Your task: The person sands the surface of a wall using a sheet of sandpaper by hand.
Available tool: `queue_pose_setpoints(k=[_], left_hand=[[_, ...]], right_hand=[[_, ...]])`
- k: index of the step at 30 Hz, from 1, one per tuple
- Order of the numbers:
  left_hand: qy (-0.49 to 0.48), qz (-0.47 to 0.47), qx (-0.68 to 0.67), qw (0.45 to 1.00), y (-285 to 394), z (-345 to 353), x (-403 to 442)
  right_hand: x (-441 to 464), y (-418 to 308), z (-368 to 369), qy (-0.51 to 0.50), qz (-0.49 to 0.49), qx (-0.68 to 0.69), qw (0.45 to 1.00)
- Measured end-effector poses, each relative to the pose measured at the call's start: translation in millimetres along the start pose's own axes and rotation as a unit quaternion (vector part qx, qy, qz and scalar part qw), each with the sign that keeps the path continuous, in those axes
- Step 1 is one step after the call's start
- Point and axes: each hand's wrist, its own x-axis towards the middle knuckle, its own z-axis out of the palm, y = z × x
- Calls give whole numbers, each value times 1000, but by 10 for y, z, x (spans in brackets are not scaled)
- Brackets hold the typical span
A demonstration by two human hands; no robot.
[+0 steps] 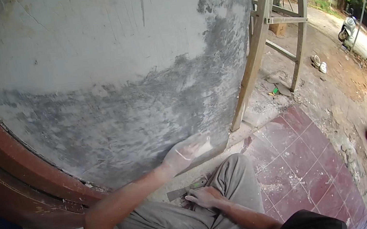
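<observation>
We judge the step in hand to be surface work on the wall point(142, 102), most likely rubbing down or smoothing its lower band, where mottled grey shows below the paler upper part. The wall stands right in front of the seated person, and the left hand point(183, 156), coated in white dust, is at its lower edge with the fingers stretched to the right. A pale patch point(205, 148) shows by those fingers, but we cannot tell whether it is a held pad or simply dusted surface, so we cannot say whether this grip is pinching anything. The right hand point(204, 197) lies low by the folded legs point(173, 222), its fingers loosely bent; its palm is hidden, so we cannot tell whether that grip holds something. The scraper point(188, 189) lies just beyond it, blade pointing left. As we read it, the next move calls for a flat left hand and even pressure along the curve, with care near the foot of the wooden ladder point(256, 55); the scraper would serve if a raised spot turned up.
</observation>
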Motion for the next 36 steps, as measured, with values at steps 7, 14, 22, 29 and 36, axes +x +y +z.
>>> queue_pose_setpoints(k=[7, 14, 22, 29, 36], left_hand=[[31, -42, 16, 998, -259, -327, -15], [214, -304, 121, 920, -926, -1571, 380], [18, -66, -183, 981, 363, 390, -125], [-30, -73, -56, 995, 203, 279, -179], [180, -429, 209, 860, -943, -1337, 99]], right_hand=[[-116, -279, -313, -7, 19, 5, 1000], [70, -82, -80, -43, 28, 32, 998], [4, 18, -7, -7, 15, 44, 999], [-40, -130, -221, -26, 33, 37, 998], [-11, -161, -300, -37, 22, 54, 998]])
